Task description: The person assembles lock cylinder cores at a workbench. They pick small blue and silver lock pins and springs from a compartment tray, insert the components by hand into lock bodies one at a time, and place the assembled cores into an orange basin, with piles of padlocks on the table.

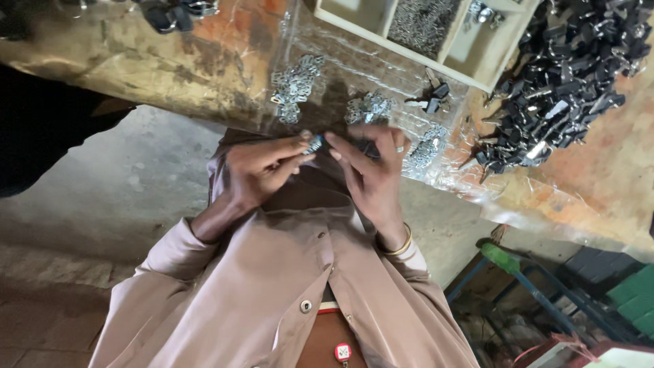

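The person stands at a worn wooden workbench (pixel 204 61) and holds both hands close together in front of the chest. The left hand (pixel 255 170) has its fingers (pixel 289 146) bent, and the thumb and first fingers pinch a small metal piece (pixel 314 144), silver with a little blue on it. The right hand (pixel 371 174) meets it from the other side; its fingertips (pixel 334 140) touch the same piece, and the other fingers curl loosely around something dark that I cannot see well. So the small piece sits just between the fingertips of the two hands, above the edge of the bench.

On the right hand there is a ring (pixel 399 148), and at the wrist a gold bangle (pixel 400 247).

Just beyond the fingertips, a clear plastic sheet (pixel 354 61) covers the bench. On it lie small heaps of silver metal parts (pixel 294 85), one past the left fingers, one directly past the small piece, one beside the right fingers. A little further past the right fingers lies a black key-like part (pixel 433 102). Well apart to the right-hand side is a big pile of black and silver parts (pixel 572 75). Far beyond the fingers stands a pale wooden tray (pixel 436 58) with compartments, one holding more silver pieces.
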`<action>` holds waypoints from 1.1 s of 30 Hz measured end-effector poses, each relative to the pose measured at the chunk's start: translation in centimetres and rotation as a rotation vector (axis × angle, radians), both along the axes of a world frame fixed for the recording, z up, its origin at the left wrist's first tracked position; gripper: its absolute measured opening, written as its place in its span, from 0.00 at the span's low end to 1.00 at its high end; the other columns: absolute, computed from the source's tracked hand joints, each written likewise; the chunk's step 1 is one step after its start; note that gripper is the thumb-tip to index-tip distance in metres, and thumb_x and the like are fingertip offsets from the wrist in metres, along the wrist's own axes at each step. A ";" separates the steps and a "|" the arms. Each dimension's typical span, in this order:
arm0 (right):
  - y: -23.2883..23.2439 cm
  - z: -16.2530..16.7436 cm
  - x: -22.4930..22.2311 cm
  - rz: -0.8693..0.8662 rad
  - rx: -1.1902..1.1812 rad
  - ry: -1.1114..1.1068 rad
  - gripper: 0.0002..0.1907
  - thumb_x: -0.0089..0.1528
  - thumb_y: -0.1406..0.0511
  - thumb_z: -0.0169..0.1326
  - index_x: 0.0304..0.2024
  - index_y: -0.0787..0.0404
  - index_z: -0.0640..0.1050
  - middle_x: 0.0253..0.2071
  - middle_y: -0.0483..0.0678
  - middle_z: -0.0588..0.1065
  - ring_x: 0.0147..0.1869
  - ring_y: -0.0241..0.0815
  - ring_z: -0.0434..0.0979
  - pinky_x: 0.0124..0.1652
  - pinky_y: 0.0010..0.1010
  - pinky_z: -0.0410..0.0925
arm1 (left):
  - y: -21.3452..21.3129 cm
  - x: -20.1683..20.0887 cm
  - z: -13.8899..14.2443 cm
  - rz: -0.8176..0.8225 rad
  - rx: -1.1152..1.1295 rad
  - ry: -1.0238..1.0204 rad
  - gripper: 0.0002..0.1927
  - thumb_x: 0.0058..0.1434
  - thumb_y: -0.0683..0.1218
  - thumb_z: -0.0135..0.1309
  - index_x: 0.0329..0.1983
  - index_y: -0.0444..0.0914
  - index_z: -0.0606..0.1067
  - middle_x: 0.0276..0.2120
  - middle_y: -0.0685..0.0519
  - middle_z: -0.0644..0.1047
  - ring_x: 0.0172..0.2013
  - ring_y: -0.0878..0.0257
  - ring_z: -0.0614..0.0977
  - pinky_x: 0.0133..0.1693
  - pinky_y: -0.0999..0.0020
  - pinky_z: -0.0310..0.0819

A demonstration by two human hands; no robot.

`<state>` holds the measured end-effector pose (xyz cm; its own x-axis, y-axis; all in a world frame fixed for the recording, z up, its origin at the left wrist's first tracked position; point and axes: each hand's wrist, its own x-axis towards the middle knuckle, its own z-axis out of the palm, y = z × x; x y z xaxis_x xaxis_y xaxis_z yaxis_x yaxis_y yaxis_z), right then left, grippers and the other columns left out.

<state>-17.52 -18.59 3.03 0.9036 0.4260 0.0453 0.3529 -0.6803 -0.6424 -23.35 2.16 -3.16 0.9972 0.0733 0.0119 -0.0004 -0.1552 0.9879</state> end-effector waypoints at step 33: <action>-1.5 -1.6 -1.9 -0.153 0.293 -0.079 0.11 0.59 0.74 0.66 0.43 0.61 0.83 0.42 0.46 0.80 0.46 0.41 0.76 0.52 0.31 0.60 | -2.8 0.9 -1.3 -0.129 -0.187 -0.008 0.14 0.63 0.34 0.64 0.52 0.30 0.79 0.49 0.44 0.83 0.31 0.67 0.85 0.31 0.75 0.81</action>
